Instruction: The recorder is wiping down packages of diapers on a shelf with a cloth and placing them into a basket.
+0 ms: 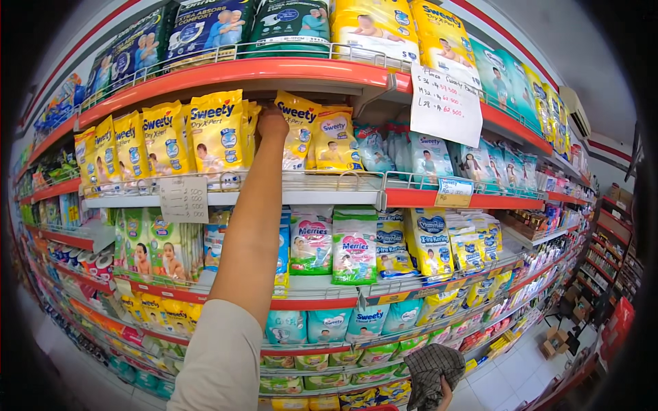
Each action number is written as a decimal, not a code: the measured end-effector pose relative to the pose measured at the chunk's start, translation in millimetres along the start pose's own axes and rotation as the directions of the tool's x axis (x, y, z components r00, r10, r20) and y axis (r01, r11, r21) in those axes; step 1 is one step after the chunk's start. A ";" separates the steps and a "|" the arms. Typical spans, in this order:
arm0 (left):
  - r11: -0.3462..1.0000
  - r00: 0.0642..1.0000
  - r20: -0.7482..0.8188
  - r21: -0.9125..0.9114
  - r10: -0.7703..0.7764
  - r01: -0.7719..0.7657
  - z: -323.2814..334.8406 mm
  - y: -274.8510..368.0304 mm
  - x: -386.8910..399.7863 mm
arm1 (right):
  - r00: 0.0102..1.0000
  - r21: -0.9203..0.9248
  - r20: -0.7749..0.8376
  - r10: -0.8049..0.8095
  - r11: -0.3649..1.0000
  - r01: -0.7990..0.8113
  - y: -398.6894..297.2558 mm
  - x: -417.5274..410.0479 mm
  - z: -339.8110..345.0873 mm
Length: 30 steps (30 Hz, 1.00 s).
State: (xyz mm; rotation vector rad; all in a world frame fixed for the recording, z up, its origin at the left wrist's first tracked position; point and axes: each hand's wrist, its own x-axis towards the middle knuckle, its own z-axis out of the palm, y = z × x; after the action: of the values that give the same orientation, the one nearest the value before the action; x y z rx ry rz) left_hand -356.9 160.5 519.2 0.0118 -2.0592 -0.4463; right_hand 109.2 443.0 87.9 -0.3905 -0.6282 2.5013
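Observation:
My left hand (273, 122) reaches into the upper middle shelf, at the top left edge of a yellow Sweety diaper pack (299, 136) that leans slightly. Its fingers are hidden in the gap, so I cannot tell whether they grip the pack. Left of the hand stands a row of yellow Sweety packs (217, 133), upright behind the wire rail. Another yellow pack (335, 141) with an orange top is on the right. Low in the view, my right hand (445, 394) holds a dark checkered cloth item (436, 369), bunched up; only part of that hand shows.
A wire rail (334, 180) fronts the shelf. An overhanging red-edged shelf (308, 69) carries large diaper packs. A handwritten paper sheet (446, 105) hangs from it. Green Merries packs (354, 246) stand below. An open cardboard box (555, 341) sits on the tiled floor (493, 380).

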 end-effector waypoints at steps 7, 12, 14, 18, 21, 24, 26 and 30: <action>0.943 0.980 -0.162 0.292 -0.117 0.161 -8.1 34.6 -8.8 | 0.984 0.119 0.176 0.011 0.992 -0.032 -4.5 16.5 -47.0; 0.898 0.912 0.355 0.303 0.206 -0.320 -12.4 22.3 3.4 | 0.999 0.053 0.007 -0.037 0.998 0.037 -3.7 33.6 -78.9; 0.804 0.712 0.676 0.308 0.190 -0.508 -29.9 40.9 -13.2 | 0.984 0.121 0.180 -0.011 0.993 -0.011 -4.2 43.1 -114.1; 0.670 0.717 0.669 0.444 0.194 -0.595 -22.0 12.4 -13.4 | 0.967 0.197 0.255 0.024 0.978 -0.076 -10.4 20.1 -66.8; 0.663 0.669 0.725 0.422 0.163 -0.619 -41.3 15.1 -26.0 | 0.997 0.062 -0.068 -0.034 0.997 0.038 -13.4 10.6 -52.2; 0.628 0.606 0.781 0.398 0.150 -0.668 -21.4 10.6 -20.2 | 0.993 0.043 -0.101 -0.057 0.997 0.061 -13.0 7.7 -43.7; 0.676 0.593 0.794 0.366 0.131 -0.640 -14.6 15.9 -22.5 | 0.986 0.012 -0.143 -0.091 0.996 0.094 -13.3 6.3 -39.9; 0.643 0.579 0.806 0.378 0.125 -0.666 -6.7 16.1 -16.7 | 0.982 0.005 -0.168 -0.085 0.996 0.087 -9.1 13.9 -51.1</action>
State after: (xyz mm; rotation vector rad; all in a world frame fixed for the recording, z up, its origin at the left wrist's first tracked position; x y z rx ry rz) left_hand -339.9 176.7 513.2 -0.2987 -2.7907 0.7650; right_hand 121.5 475.7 47.0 -0.5505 -0.5500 2.3596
